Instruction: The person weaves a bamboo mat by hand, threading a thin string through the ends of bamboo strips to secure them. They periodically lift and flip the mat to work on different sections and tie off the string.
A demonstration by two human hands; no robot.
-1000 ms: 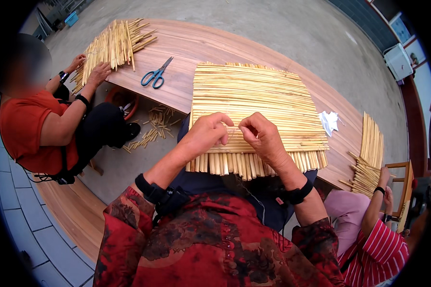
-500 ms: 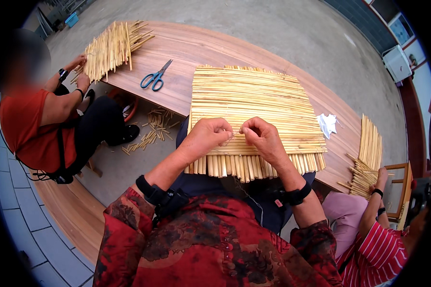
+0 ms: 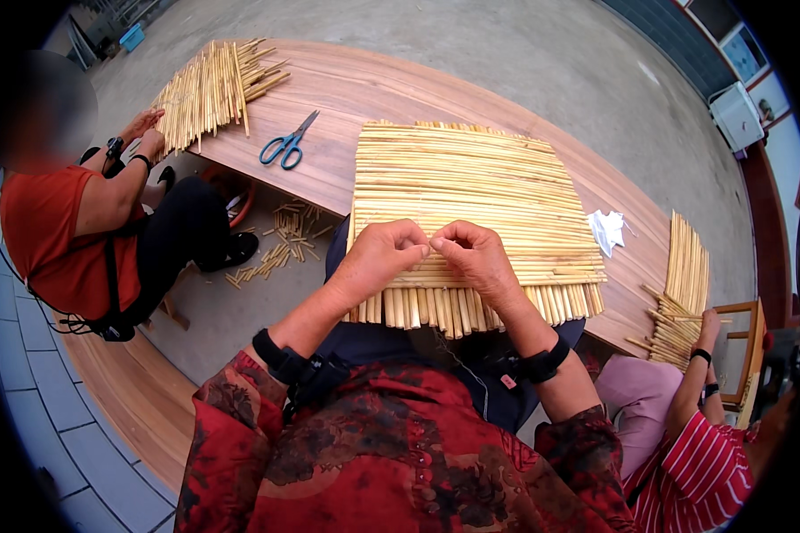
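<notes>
A mat of straight straw-yellow reed stalks (image 3: 462,182) lies before me, its near part over my lap and its far part on the table. More stalk ends stick out crosswise from under its near edge. Above the near half, my left hand (image 3: 382,256) is closed in a pinch. My right hand (image 3: 476,258) pinches too, its fingertips right beside the left ones. Whatever lies between the fingers is too fine to make out. A thin pale thread (image 3: 471,371) hangs below the mat against my dark trousers.
Blue-handled scissors (image 3: 286,149) lie on the wooden table (image 3: 329,84), left of the mat. A crumpled white cloth (image 3: 607,233) sits at its right. Co-workers handle reed bundles (image 3: 206,98) at far left and right (image 3: 687,266). Cut reed pieces (image 3: 280,244) litter the floor.
My right hand has moved slightly left, bringing its fingertips up to those of my left hand. My left hand and the mat have barely shifted.
</notes>
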